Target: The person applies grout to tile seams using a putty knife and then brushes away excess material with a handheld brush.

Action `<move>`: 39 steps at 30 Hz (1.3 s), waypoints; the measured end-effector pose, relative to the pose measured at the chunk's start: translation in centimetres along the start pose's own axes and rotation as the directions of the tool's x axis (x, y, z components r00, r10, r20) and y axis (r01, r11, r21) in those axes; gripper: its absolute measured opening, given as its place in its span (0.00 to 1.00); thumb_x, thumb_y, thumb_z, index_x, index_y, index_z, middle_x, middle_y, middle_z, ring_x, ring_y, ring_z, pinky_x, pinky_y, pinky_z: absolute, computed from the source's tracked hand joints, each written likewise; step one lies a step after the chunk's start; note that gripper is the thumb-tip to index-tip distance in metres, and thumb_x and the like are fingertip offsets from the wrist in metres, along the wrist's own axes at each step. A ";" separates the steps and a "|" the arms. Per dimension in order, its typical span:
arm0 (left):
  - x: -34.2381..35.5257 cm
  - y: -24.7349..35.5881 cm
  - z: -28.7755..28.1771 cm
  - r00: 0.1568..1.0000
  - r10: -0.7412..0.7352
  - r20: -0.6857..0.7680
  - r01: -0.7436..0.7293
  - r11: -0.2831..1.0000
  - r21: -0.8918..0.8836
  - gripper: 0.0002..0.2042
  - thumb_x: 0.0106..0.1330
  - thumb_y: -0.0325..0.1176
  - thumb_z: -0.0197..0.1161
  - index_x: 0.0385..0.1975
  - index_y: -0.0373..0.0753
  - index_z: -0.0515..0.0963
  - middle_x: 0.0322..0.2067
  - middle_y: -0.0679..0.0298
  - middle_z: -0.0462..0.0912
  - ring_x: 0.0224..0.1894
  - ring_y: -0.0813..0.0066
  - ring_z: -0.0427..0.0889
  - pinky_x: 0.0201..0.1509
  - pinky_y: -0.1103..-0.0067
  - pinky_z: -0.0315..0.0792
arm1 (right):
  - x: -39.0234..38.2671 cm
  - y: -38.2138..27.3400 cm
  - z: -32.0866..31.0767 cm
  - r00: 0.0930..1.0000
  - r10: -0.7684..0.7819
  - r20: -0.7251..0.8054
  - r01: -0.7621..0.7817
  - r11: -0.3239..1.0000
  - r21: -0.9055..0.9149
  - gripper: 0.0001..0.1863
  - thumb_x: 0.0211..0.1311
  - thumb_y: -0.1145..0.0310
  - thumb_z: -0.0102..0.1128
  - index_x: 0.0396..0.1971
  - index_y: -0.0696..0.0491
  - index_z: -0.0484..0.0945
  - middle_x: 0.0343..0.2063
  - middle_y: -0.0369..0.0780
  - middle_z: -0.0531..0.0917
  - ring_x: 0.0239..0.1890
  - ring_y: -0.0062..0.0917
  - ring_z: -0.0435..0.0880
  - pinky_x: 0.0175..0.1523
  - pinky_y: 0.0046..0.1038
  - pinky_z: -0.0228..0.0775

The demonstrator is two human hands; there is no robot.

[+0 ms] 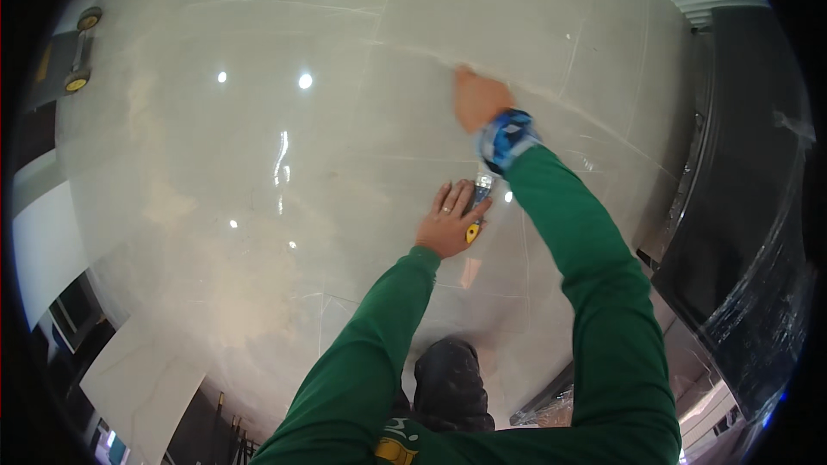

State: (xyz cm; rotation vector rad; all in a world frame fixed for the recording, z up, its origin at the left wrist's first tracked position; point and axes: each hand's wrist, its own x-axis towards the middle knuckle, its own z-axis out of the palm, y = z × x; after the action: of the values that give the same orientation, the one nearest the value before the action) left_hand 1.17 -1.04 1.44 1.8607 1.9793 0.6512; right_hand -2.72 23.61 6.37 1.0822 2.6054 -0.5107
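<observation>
My left hand [445, 222] rests on the tiled floor [336, 164], a ring on one finger. Between its thumb and forefinger lies a putty knife [479, 204] with a black and yellow handle, its metal blade pointing away from me. Farther forward and to the right, my right hand [484, 102] is curled and a little blurred, low over the floor. Whatever it may hold is hidden. A blue and white patterned band [506, 139] wraps its wrist, above the green sleeve.
A long dark unit [732, 164], partly wrapped in clear plastic film, stands on the right. A small cart with yellow-hubbed wheels [77, 80] is at the far left. White panels [146, 379] stand at lower left. My dark-trousered knee [450, 383] is close by.
</observation>
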 end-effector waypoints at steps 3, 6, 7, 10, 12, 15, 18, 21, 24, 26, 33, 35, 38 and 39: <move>0.1 0.2 0.5 0.996 0.018 0.089 -0.015 0.999 -0.032 0.21 0.65 0.44 0.63 0.57 0.49 0.76 0.62 0.50 0.70 0.68 0.52 0.66 0.74 0.54 0.55 | 5.4 -6.7 1.4 0.992 -0.082 -0.093 0.094 0.987 0.133 0.14 0.66 0.70 0.47 0.46 0.61 0.76 0.32 0.52 0.87 0.36 0.45 0.88 0.41 0.45 0.81; -2.2 -0.8 3.6 0.968 -0.183 0.172 0.245 0.843 -0.479 0.22 0.66 0.46 0.58 0.58 0.44 0.76 0.64 0.52 0.70 0.69 0.50 0.64 0.75 0.52 0.51 | 9.2 -10.5 1.0 0.989 -0.089 -0.117 0.114 0.968 0.225 0.14 0.68 0.69 0.47 0.45 0.58 0.79 0.34 0.50 0.87 0.38 0.45 0.88 0.43 0.44 0.81; -3.0 -1.2 4.6 0.947 -0.255 0.193 0.318 0.689 -0.652 0.23 0.66 0.46 0.57 0.58 0.43 0.75 0.64 0.52 0.70 0.70 0.50 0.63 0.75 0.52 0.50 | 10.1 -11.2 1.5 0.988 -0.092 -0.123 0.120 0.963 0.242 0.14 0.68 0.69 0.46 0.44 0.58 0.79 0.33 0.49 0.87 0.38 0.45 0.88 0.42 0.44 0.81; -4.3 -1.9 5.4 0.888 -0.364 0.281 0.387 0.262 -0.884 0.25 0.67 0.48 0.54 0.60 0.43 0.74 0.65 0.52 0.69 0.71 0.49 0.61 0.75 0.51 0.49 | 10.5 -11.9 1.4 0.979 -0.143 -0.144 0.172 0.961 0.215 0.13 0.68 0.68 0.49 0.43 0.56 0.81 0.36 0.49 0.88 0.40 0.45 0.88 0.43 0.44 0.81; -3.9 -1.6 4.3 0.886 -0.363 0.288 0.398 0.279 -0.874 0.25 0.66 0.47 0.56 0.61 0.43 0.73 0.65 0.52 0.69 0.71 0.50 0.60 0.75 0.51 0.49 | 9.3 -11.3 0.5 0.977 -0.206 -0.048 0.211 0.970 0.124 0.13 0.67 0.68 0.49 0.44 0.55 0.80 0.39 0.49 0.87 0.41 0.44 0.88 0.44 0.43 0.81; -0.8 -0.7 1.8 0.959 -0.135 0.249 0.209 0.931 -0.300 0.25 0.65 0.45 0.60 0.62 0.47 0.73 0.65 0.50 0.68 0.71 0.51 0.61 0.75 0.52 0.50 | 8.3 -6.3 0.0 0.991 -0.128 -0.021 0.130 0.988 0.087 0.13 0.66 0.69 0.49 0.44 0.56 0.80 0.40 0.50 0.87 0.42 0.45 0.88 0.46 0.42 0.80; 0.5 0.2 0.9 0.991 -0.011 0.137 0.010 1.000 0.008 0.24 0.64 0.44 0.63 0.61 0.51 0.74 0.64 0.48 0.68 0.70 0.52 0.62 0.74 0.53 0.53 | 6.3 -1.8 1.4 0.993 -0.091 -0.077 0.099 0.990 0.101 0.12 0.66 0.70 0.49 0.43 0.56 0.80 0.40 0.50 0.87 0.42 0.45 0.87 0.47 0.43 0.80; 0.2 -0.2 0.4 0.999 -0.021 0.050 0.020 1.000 0.007 0.22 0.64 0.45 0.63 0.59 0.52 0.75 0.64 0.49 0.68 0.69 0.52 0.63 0.73 0.54 0.54 | 1.9 2.7 -0.2 0.997 -0.070 -0.014 0.071 0.995 0.066 0.13 0.66 0.71 0.47 0.44 0.57 0.78 0.38 0.51 0.86 0.41 0.47 0.87 0.47 0.46 0.78; 0.3 0.0 0.8 0.999 -0.004 0.049 0.005 1.000 -0.018 0.24 0.65 0.46 0.63 0.60 0.51 0.73 0.65 0.49 0.66 0.69 0.51 0.63 0.74 0.54 0.52 | -2.9 10.7 -0.8 0.998 0.037 0.043 -0.033 0.997 -0.075 0.15 0.68 0.71 0.44 0.49 0.56 0.76 0.36 0.52 0.86 0.41 0.48 0.86 0.46 0.47 0.77; 0.0 0.0 0.6 0.999 -0.009 0.052 0.010 1.000 -0.014 0.24 0.65 0.46 0.63 0.61 0.51 0.73 0.64 0.50 0.66 0.69 0.51 0.63 0.74 0.54 0.52 | -6.4 16.5 0.2 0.998 0.062 0.028 -0.057 0.987 -0.153 0.17 0.68 0.71 0.43 0.53 0.55 0.75 0.35 0.52 0.86 0.40 0.48 0.86 0.46 0.47 0.77; 0.3 0.0 1.2 0.999 -0.007 0.053 0.007 1.000 -0.017 0.25 0.65 0.45 0.64 0.61 0.51 0.73 0.64 0.49 0.66 0.69 0.51 0.63 0.74 0.53 0.51 | -14.2 22.6 -0.1 0.951 0.309 0.033 -0.292 0.924 -0.247 0.18 0.68 0.71 0.45 0.54 0.56 0.74 0.43 0.51 0.85 0.44 0.46 0.85 0.48 0.46 0.76; 0.2 -0.3 1.0 0.999 -0.007 0.040 0.007 1.000 -0.006 0.25 0.64 0.45 0.64 0.62 0.50 0.72 0.65 0.49 0.65 0.69 0.50 0.63 0.74 0.53 0.51 | -17.4 19.8 2.6 0.931 0.361 -0.045 -0.362 0.910 -0.201 0.18 0.68 0.71 0.44 0.55 0.56 0.73 0.45 0.51 0.83 0.46 0.47 0.83 0.49 0.46 0.76; 0.4 0.3 1.5 0.999 0.004 0.054 -0.003 1.000 -0.016 0.26 0.64 0.45 0.65 0.63 0.49 0.71 0.66 0.48 0.64 0.69 0.49 0.62 0.74 0.53 0.50 | -24.0 16.6 9.5 0.937 0.343 -0.061 -0.345 0.939 -0.009 0.23 0.64 0.72 0.50 0.60 0.60 0.70 0.49 0.55 0.78 0.52 0.50 0.77 0.54 0.46 0.72; 0.4 0.4 1.7 0.998 0.000 0.064 0.001 1.000 -0.016 0.27 0.64 0.45 0.65 0.63 0.48 0.70 0.66 0.48 0.64 0.69 0.49 0.62 0.74 0.53 0.50 | -25.7 14.9 10.9 0.940 0.321 -0.119 -0.312 0.946 0.085 0.25 0.62 0.72 0.53 0.61 0.61 0.69 0.49 0.57 0.77 0.54 0.51 0.76 0.57 0.46 0.71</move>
State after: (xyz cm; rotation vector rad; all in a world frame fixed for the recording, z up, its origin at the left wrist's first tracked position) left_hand 2.36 -0.53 0.27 1.8487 1.9286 0.5976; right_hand 26.82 12.79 3.11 1.5710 2.4632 -0.4642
